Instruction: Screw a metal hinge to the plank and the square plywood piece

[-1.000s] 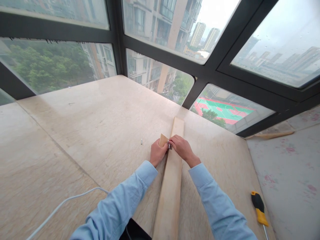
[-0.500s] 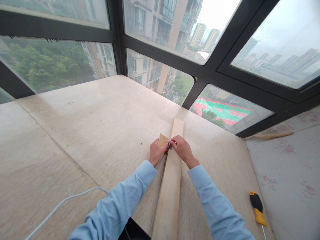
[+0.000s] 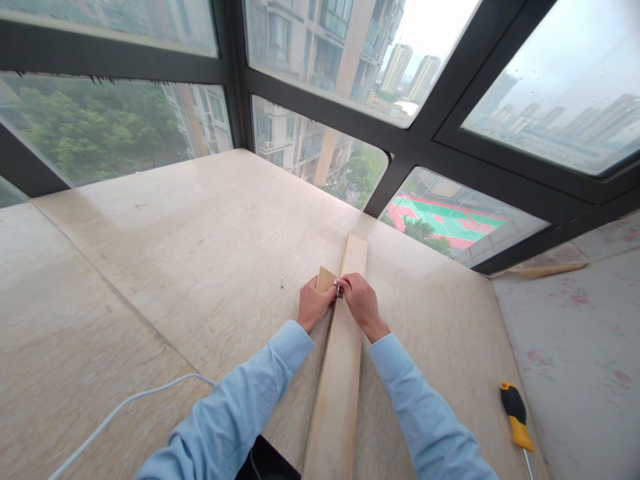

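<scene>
A long pale wooden board (image 3: 340, 373) lies on the stone ledge, running away from me toward the window. My left hand (image 3: 313, 307) is closed on a small flat wooden piece (image 3: 325, 279) at the board's left edge. A small shiny metal part (image 3: 339, 291), perhaps a hinge or bracket, sits between my hands over the board. The fingers of my right hand (image 3: 361, 301) pinch this part; its exact shape is partly hidden by my fingertips. Left of my hands, a small metal screw or pin (image 3: 282, 283) stands or lies on the ledge.
A screwdriver (image 3: 517, 417) with a black and yellow handle lies at the right by the wallpapered wall (image 3: 575, 347). A white cable (image 3: 125, 403) crosses the lower left. Dark window frames (image 3: 320, 110) border the ledge (image 3: 190, 233) at the back.
My right hand and forearm have shifted slightly left and down, with the fingers still at the metal part. The left hand stays nearly in place on the small wooden piece.
</scene>
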`<state>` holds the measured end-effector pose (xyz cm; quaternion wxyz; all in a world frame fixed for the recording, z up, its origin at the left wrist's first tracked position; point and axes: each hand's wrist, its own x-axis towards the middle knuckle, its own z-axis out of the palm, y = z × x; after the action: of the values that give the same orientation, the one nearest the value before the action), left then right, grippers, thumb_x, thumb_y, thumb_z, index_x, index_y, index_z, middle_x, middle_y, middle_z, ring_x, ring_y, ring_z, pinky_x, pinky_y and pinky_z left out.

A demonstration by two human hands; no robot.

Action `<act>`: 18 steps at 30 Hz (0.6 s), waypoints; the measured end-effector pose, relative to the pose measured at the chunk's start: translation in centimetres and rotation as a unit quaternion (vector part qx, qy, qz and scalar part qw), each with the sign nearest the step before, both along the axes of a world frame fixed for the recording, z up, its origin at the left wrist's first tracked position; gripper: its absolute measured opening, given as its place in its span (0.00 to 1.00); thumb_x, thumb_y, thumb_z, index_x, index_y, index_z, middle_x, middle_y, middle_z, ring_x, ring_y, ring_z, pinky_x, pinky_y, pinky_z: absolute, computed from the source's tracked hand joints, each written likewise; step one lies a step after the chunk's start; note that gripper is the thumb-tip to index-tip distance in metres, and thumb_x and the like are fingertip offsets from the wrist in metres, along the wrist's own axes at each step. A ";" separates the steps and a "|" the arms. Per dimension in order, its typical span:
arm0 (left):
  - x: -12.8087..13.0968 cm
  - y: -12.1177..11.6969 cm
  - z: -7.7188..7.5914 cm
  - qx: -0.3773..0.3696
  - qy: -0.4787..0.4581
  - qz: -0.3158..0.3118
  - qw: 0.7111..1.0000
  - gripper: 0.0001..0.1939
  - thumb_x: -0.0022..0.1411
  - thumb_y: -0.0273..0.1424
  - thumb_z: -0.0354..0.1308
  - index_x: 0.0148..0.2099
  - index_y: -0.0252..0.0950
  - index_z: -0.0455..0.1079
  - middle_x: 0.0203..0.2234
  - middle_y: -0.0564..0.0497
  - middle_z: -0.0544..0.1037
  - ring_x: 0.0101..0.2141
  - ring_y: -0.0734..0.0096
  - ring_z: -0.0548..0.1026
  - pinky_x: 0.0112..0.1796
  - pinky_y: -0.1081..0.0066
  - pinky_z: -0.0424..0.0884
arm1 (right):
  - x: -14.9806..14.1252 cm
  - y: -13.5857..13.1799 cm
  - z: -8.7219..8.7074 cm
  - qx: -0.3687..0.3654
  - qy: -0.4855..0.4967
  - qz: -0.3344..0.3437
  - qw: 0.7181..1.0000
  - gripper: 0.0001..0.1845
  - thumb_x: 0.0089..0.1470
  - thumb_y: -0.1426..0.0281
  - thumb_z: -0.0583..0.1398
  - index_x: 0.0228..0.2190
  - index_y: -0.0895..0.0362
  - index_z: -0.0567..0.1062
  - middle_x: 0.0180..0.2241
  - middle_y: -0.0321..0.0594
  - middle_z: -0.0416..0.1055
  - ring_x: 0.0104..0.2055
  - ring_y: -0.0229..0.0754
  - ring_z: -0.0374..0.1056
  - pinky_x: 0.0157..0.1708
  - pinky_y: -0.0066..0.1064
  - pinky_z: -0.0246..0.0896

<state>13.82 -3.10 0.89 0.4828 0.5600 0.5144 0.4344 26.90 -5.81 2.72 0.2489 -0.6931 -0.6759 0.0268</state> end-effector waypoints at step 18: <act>0.1 0.3 -0.7 -0.023 -0.044 -0.004 0.999 0.16 0.45 0.35 0.65 0.35 0.29 0.73 0.28 0.47 0.77 0.28 0.68 0.74 0.25 0.75 0.67 | 0.8 0.4 0.1 0.014 0.178 0.035 0.983 0.08 0.55 0.72 0.55 0.29 0.56 0.73 0.31 0.40 0.74 0.34 0.43 0.68 0.37 0.34 0.62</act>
<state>13.94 -2.83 0.22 0.5199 0.5311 0.5001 0.4444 27.70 -5.41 2.82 0.3738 -0.6497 -0.6450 0.1490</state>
